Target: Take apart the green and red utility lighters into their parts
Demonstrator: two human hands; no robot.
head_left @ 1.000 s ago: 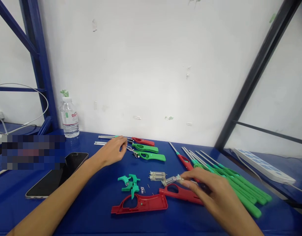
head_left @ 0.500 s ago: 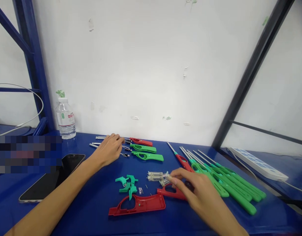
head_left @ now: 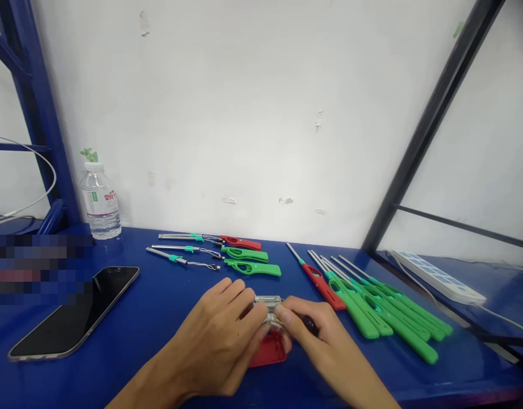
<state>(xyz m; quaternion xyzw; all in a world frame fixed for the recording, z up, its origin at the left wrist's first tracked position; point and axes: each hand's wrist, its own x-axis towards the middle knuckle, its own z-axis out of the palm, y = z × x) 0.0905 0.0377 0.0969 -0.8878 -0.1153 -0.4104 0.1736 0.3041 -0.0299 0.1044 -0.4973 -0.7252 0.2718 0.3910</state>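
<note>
the left hand (head_left: 221, 338) and right hand (head_left: 318, 335) are sitting close together over the red shell (head_left: 272, 351) on the blue surface (head_left: 159, 318), each grip pinching the clear part (head_left: 268, 307).

On the table (head_left: 159, 352) I see the phone (head_left: 74, 312) at the left, the water bottle (head_left: 100, 201) behind it. At front centre the left hand (head_left: 221, 341) and right hand (head_left: 318, 335) meet with a small part (head_left: 270, 309) between them. Three lighters (head_left: 239, 257) lie behind, a row of lighters (head_left: 372, 298) to the right and the power strip (head_left: 435, 277) beyond.

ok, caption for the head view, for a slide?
Left hand and right hand hold a clear part over a red shell; green lighters lie alongside.
</note>
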